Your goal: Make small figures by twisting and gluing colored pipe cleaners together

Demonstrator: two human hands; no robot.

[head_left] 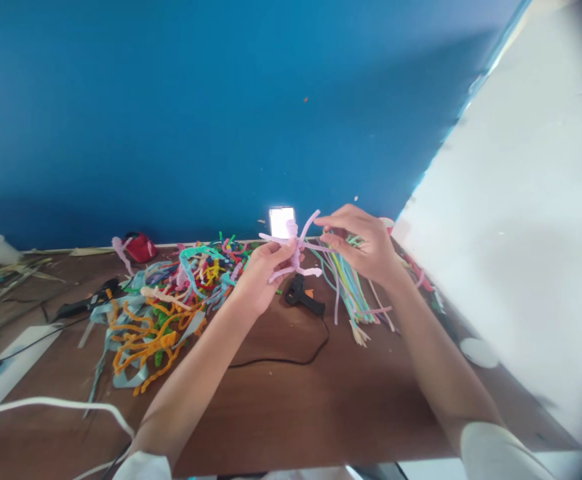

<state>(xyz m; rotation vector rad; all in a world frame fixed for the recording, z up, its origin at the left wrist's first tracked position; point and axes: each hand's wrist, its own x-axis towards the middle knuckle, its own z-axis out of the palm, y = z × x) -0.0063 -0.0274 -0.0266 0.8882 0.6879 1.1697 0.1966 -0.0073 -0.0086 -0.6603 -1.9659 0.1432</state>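
Note:
My left hand (263,277) is closed around a lilac pipe cleaner figure (297,257), raised above the table. Several fuzzy strands stick out of it to the sides, with a thicker coiled piece at its top. Just to its right is my right hand (361,243), thumb and index finger apart. The index fingertip is beside the figure's upper right strand; whether they touch I cannot tell. Behind the figure a phone (281,220) with a bright screen leans at the wall. Below it a black glue gun (303,297) lies on the table.
A tangled heap of coloured pipe cleaners (155,340) covers the left of the brown table (291,413). Straight pastel pipe cleaners (353,287) lie in a bundle at the right. A black cord (275,361) runs from the glue gun. A white cable (51,401) crosses the lower left.

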